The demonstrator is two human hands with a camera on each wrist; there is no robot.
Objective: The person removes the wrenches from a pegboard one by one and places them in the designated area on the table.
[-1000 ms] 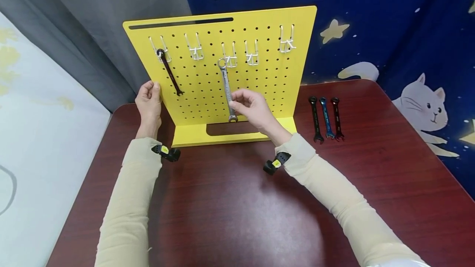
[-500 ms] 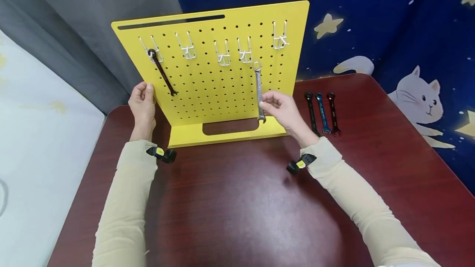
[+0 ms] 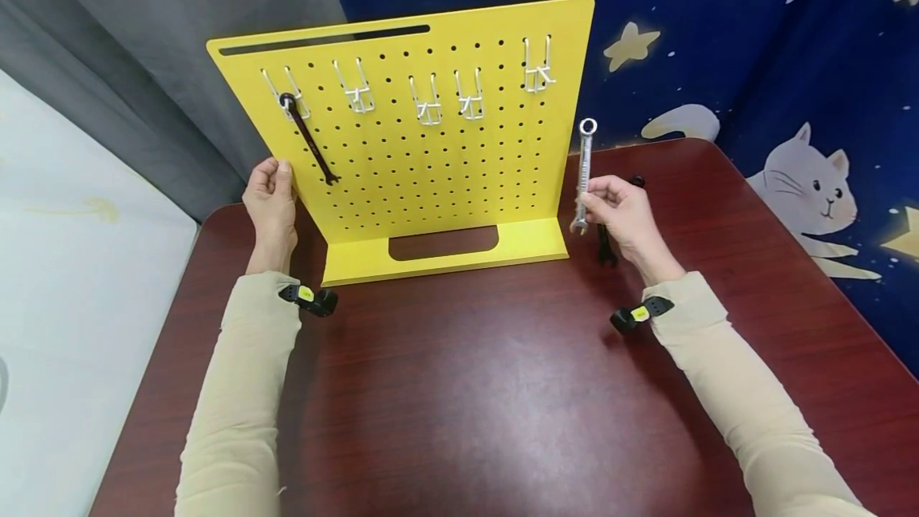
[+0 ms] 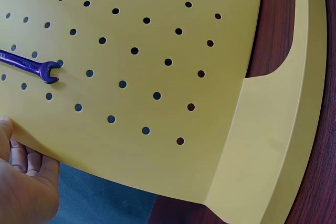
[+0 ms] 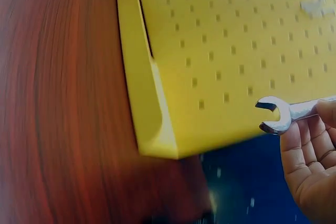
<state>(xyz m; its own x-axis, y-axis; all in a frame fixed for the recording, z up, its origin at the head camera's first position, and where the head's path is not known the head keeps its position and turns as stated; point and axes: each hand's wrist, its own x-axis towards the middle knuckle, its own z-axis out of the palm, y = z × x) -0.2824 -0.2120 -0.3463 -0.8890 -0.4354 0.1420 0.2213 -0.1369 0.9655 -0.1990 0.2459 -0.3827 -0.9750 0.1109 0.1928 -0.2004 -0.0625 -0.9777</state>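
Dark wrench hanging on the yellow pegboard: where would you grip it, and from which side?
Grip the dark wrench low on its slim shank, just above the open-jaw end, coming from the front. It hangs by its ring end from the leftmost hook, slanting down and right against the yellow pegboard, so only the front is free for fingers.

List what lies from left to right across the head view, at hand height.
Left hand gripping the board's edge → dark wrench hanging on a hook → yellow pegboard → silver wrench → right hand holding it.
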